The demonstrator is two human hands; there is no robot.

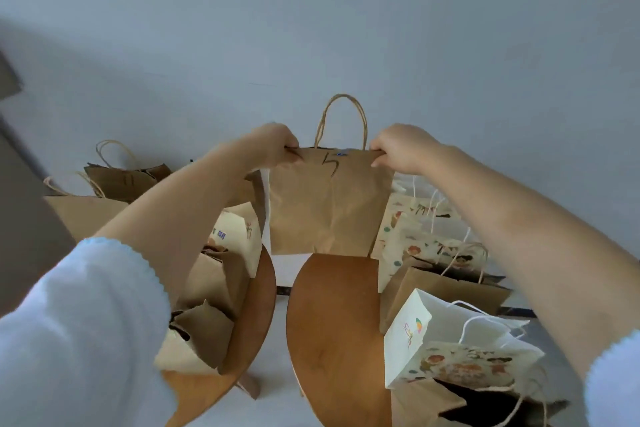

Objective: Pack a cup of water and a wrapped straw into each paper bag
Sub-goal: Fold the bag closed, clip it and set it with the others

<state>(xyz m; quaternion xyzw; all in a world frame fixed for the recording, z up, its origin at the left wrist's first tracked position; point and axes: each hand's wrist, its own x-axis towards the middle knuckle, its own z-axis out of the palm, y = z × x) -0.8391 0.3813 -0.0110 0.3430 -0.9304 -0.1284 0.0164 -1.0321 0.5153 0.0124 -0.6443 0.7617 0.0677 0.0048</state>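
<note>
Gripping the top rim of a brown paper bag (329, 204), the left hand (273, 146) pinches its left corner and the right hand (401, 147) pinches its right corner, fingers of both curled over the edge. In this single head view the bag hangs flat and upright between the two hands, with its lower edge just at the far rim of the right wooden table (332, 340); whether it touches the wood cannot be told. A dark handwritten mark sits near the bag's top edge, and its twisted paper handle (341, 121) stands up behind the rim between the hands. Both forearms reach forward from pale blue sleeves (79, 333). Under the left arm a second round wooden table (258, 319) carries several brown bags (211, 291) standing with their mouths open, beside a cream printed bag (239, 232). Further back on the left, more brown bags (121, 180) with looped handles stand against the pale wall (311, 10). On the right side, cream bags (426, 246) printed with small coloured pictures lie stacked and leaning behind a brown one (446, 295). Nearer the camera stands a white bag (450, 350) with a white cord handle and a colourful logo on its side, and another open brown bag (485, 406) sits at the bottom edge. No cup or straw can be made out in this view, and the insides of the bags are too dark to read.
</note>
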